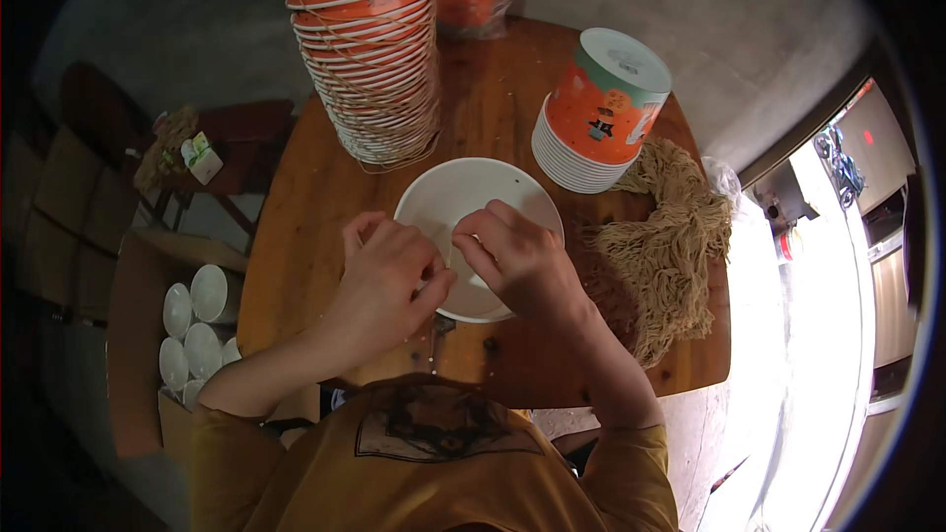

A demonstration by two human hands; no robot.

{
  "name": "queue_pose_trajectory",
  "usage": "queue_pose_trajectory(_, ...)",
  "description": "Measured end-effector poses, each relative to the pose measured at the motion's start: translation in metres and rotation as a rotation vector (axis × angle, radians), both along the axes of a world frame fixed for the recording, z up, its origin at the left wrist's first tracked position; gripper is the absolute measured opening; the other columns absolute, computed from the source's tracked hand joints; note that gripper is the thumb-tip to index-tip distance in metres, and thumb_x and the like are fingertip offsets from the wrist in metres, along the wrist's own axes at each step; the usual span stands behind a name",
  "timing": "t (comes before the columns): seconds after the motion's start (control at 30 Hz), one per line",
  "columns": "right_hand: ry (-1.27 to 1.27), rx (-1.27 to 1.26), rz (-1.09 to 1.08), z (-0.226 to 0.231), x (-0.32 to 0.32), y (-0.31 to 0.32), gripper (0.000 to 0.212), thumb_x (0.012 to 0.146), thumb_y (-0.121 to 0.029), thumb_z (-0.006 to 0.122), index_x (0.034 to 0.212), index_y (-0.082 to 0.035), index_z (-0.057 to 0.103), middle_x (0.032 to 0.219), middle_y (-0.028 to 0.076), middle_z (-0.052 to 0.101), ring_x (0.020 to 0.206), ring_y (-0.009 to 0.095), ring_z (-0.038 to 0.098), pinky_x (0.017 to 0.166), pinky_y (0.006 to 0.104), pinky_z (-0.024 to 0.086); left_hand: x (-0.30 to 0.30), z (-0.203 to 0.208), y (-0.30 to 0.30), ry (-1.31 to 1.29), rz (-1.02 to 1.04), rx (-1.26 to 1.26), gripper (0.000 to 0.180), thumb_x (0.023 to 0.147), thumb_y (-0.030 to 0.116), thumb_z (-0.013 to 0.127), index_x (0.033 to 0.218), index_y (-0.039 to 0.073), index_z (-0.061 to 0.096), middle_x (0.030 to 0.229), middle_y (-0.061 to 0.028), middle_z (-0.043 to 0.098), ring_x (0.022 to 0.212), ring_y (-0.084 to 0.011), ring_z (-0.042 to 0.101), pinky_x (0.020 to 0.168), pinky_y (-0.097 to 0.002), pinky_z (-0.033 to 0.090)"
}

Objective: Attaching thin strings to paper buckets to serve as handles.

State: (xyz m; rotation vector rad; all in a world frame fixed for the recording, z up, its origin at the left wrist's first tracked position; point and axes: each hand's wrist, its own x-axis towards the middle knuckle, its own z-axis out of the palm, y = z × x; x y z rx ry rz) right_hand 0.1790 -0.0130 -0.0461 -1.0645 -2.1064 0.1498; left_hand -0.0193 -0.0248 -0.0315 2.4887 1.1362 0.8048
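A white paper bucket (418, 195) stands on the wooden table in front of me, its round mouth facing up. Both hands are over its opening. My left hand (394, 266) is closed, thumb against the bent fingers, at the bucket's left side. Thumb and fingers of my right hand (512, 251) pinch together above the middle. Between the two hands shows a short bit of thin pale string (450, 254); its ends are hidden in the fingers. The bucket's outer wall is out of sight.
Beyond my left hand rises a tall stack of orange buckets (370, 89) with string handles. An upside-down bucket stack (603, 123) stands at the right, beside a heap of tan strings (665, 256). A cardboard box (138, 335) with several white-mouthed buckets (204, 350) sits left of the table (296, 236).
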Motion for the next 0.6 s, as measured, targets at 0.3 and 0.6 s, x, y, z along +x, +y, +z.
queue_pose_trajectory(0.3,-0.034,0.036,-0.146,0.002,-0.003,-0.006,0.014,0.082,-0.010,0.065,0.086,-0.005,0.052,0.082,0.012,0.056,0.070,0.032,0.062,0.057,0.0405,0.052,0.009,-0.007,0.007,-0.026,0.047,-0.023,0.006,0.074,0.008,0.059,0.076,0.006,0.053,0.082,-0.0066,0.051,0.092,-0.0266,0.052,0.099,-0.0456,0.029)
queue_pose_trajectory(0.6,-0.038,0.012,-0.249,-0.001,-0.002,-0.002,0.016,0.083,-0.008,0.063,0.086,-0.004,0.047,0.078,0.011,0.054,0.071,0.032,0.061,0.053,0.0423,0.051,-0.009,0.004,0.002,-0.010,-0.101,-0.124,0.020,0.070,0.005,0.060,0.087,0.006,0.052,0.088,-0.0067,0.050,0.096,-0.0276,0.051,0.103,-0.0429,0.025)
